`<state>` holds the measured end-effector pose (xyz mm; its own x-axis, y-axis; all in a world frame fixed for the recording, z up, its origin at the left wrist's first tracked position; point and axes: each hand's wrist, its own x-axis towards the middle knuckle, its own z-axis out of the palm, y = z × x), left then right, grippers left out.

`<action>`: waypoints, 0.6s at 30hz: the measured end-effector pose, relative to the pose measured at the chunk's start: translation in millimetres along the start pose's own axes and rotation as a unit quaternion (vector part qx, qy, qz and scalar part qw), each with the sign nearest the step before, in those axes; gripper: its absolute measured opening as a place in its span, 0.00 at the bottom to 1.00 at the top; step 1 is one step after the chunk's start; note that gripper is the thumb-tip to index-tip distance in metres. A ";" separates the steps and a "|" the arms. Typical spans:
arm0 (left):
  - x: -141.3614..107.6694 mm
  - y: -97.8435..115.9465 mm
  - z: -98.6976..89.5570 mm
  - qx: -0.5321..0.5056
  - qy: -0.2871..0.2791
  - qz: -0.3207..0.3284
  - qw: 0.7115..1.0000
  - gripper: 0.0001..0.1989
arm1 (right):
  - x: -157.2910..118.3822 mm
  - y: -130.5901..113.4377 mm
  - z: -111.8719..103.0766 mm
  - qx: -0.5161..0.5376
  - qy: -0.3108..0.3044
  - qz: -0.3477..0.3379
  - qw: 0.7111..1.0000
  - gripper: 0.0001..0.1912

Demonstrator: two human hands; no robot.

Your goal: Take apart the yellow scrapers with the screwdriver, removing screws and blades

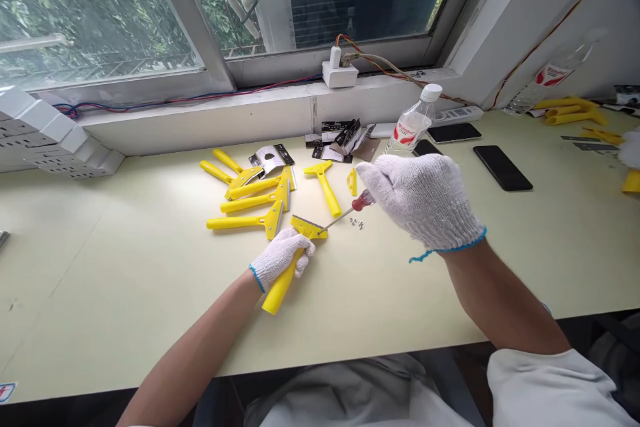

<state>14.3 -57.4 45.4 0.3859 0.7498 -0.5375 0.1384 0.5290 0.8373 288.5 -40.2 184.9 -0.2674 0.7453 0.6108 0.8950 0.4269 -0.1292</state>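
My gloved left hand (286,255) is closed around the neck of a yellow scraper (280,288), whose head with a metal blade edge points away from me. In my gloved right hand (417,197) is a screwdriver (361,202) with a red and clear handle. Its tip meets the right end of the scraper's head; whether a screw sits under it is too small to tell. Right of the shaft lie several small screws (356,222). A yellow scraper handle (326,190) and a small yellow clamp piece (352,181) lie just beyond. Left of them rest several bladed scrapers (245,221).
Black-and-white packaging (340,140) lies by the wall, near a water bottle (411,121). Phones (503,168) and a power strip (457,115) are at the right. More yellow scraper parts (570,110) lie far right. White boxes (55,133) stand at the left.
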 end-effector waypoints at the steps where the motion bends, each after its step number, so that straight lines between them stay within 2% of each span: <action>1: 0.0 0.4 -1.0 -0.003 -0.004 -0.006 1.000 0.10 | 2.0 1.0 1.1 0.023 -0.016 -0.046 0.999 0.27; 4: -0.1 1.9 -4.7 -0.017 -0.030 -0.027 0.999 0.09 | 6.3 5.8 -2.3 0.122 -0.074 -0.192 0.971 0.21; 6: -0.3 2.2 -6.7 -0.017 -0.046 -0.031 0.998 0.10 | 7.9 9.1 -9.1 0.178 -0.099 -0.240 0.949 0.16; 8: -0.5 1.6 -7.8 -0.001 -0.058 -0.030 0.998 0.11 | 8.2 12.3 -16.4 0.225 -0.128 -0.242 0.935 0.11; 11: -1.0 -0.2 -7.5 0.030 -0.080 -0.021 0.996 0.12 | 7.6 17.3 -23.4 0.283 -0.162 -0.211 0.921 0.11; 16: -0.2 -1.8 -6.2 0.028 -0.072 -0.021 0.997 0.12 | 5.3 22.6 -21.7 0.374 -0.172 -0.196 0.890 0.12; 18: 0.4 -2.0 -5.9 0.028 -0.070 -0.018 0.997 0.13 | 3.9 19.1 -18.8 0.429 -0.164 -0.162 0.874 0.12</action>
<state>8.9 -55.8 42.9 0.5018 0.6658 -0.5522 0.2046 0.5289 0.8236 311.3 -38.8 199.5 -0.6710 0.5603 0.4856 0.1943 0.7649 -0.6141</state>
